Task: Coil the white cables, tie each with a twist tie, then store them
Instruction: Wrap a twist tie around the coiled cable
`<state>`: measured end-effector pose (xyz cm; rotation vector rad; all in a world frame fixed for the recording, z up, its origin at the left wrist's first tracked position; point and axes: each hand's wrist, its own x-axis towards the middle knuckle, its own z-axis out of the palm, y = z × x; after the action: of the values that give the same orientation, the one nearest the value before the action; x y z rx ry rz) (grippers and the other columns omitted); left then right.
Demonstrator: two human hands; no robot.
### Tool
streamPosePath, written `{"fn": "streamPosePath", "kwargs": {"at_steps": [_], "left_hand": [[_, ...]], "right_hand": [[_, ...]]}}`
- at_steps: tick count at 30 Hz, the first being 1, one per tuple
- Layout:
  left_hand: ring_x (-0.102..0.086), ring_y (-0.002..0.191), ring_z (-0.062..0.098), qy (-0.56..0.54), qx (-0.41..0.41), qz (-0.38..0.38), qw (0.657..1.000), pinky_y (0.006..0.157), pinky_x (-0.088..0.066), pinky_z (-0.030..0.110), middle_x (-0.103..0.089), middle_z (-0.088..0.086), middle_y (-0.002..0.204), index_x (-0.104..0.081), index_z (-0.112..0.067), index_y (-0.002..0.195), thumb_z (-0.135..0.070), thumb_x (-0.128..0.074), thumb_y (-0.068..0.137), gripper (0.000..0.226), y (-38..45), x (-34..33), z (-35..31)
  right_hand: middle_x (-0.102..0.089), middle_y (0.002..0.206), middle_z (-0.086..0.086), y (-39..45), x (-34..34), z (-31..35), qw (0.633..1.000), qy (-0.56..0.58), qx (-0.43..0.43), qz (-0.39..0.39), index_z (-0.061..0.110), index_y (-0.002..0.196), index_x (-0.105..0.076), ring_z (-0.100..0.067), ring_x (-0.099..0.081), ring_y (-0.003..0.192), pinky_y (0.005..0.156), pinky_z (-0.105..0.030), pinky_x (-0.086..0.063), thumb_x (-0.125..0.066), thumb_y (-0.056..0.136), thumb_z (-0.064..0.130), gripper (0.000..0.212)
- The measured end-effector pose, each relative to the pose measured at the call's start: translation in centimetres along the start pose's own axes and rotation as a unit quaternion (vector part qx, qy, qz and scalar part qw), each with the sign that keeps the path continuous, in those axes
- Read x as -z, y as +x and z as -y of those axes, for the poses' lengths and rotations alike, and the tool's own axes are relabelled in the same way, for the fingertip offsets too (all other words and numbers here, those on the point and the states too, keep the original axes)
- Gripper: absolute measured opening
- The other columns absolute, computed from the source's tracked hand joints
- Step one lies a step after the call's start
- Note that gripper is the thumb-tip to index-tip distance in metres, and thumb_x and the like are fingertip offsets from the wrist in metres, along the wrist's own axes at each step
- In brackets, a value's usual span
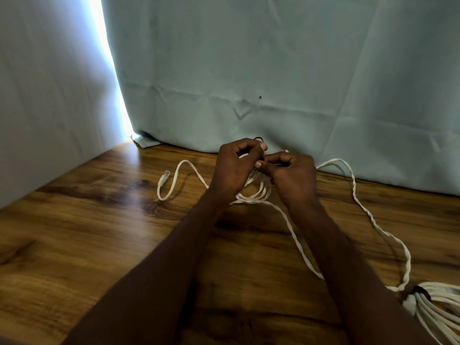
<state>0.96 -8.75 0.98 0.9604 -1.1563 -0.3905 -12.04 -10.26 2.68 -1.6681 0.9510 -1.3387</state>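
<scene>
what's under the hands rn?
White cable loops hang below the left hand and right hand, over the wooden table. A dark tie peeks above; fingers cover the rest.

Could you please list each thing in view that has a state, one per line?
left hand: closed on the coiled cable and the tie.
right hand: closed, pinching the twist tie.
coiled cable: looped, held off the floor, ends trailing loose.
twist tie: dark, being worked at the top of the coil; not clearly fastened.
second cable bundle: coiled, bound with a dark tie, lying on the floor.
curtain: drawn, gap at left.

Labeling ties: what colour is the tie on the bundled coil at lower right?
Black, on the bundled coil; head view.
</scene>
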Motion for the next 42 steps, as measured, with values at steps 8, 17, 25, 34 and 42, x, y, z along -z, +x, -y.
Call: {"fn": "streamPosePath", "kwargs": {"at_steps": [8,17,25,34,42], "left_hand": [[-0.075,0.092,0.012,0.096,-0.038,0.022,0.994,0.087,-0.06,0.031,-0.079,0.003,0.1,-0.077,-0.005,0.109,-0.006,-0.059,0.101,0.019,0.3,0.2,0.9],[-0.077,0.084,0.027,0.042,0.005,0.044,0.998,0.078,-0.061,0.037,-0.078,0.009,0.086,-0.074,-0.006,0.105,-0.012,-0.073,0.096,0.011,-0.6,-0.9,0.7],[-0.076,0.091,0.017,0.102,-0.044,0.048,0.993,0.087,-0.062,0.046,-0.079,0.0,0.099,-0.078,-0.009,0.11,-0.007,-0.068,0.097,0.017,-0.3,-0.4,1.5],[-0.075,0.094,0.011,0.144,-0.071,0.081,0.984,0.09,-0.06,0.045,-0.079,-0.002,0.102,-0.079,-0.011,0.113,-0.011,-0.069,0.095,0.02,-0.2,-0.1,1.4],[-0.075,0.091,0.01,0.156,-0.077,0.09,0.981,0.089,-0.061,0.043,-0.079,-0.002,0.099,-0.079,-0.01,0.111,-0.01,-0.069,0.095,0.019,-0.3,-0.1,1.1]], "right_hand": [[-0.079,0.085,-0.01,-0.6,0.5,1.6,0.964,0.231,-0.113,-0.063,0.003,0.1,-0.078,-0.013,-0.074,0.07,0.056,-0.022,-0.056,-0.082,0.085,0.012,0.018],[-0.075,0.075,-0.006,0.0,1.1,0.8,0.944,0.275,-0.168,-0.073,0.001,0.104,-0.076,-0.01,-0.062,0.057,0.059,-0.023,-0.054,-0.078,0.089,0.013,0.019],[-0.073,0.083,-0.003,1.0,1.5,0.2,0.945,0.263,-0.187,-0.048,0.004,0.108,-0.075,-0.01,-0.069,0.075,0.079,-0.027,-0.061,-0.063,0.1,0.007,0.015],[-0.074,0.09,-0.005,1.0,1.7,0.5,0.987,0.131,-0.066,-0.061,0.007,0.115,-0.075,-0.01,-0.071,0.077,0.071,-0.021,-0.06,-0.059,0.1,-0.002,0.024],[-0.078,0.086,-0.005,1.5,2.0,-0.1,0.991,0.053,-0.043,-0.115,0.009,0.098,-0.079,-0.012,-0.074,0.073,0.075,-0.031,-0.064,-0.069,0.094,0.002,0.013]]}}
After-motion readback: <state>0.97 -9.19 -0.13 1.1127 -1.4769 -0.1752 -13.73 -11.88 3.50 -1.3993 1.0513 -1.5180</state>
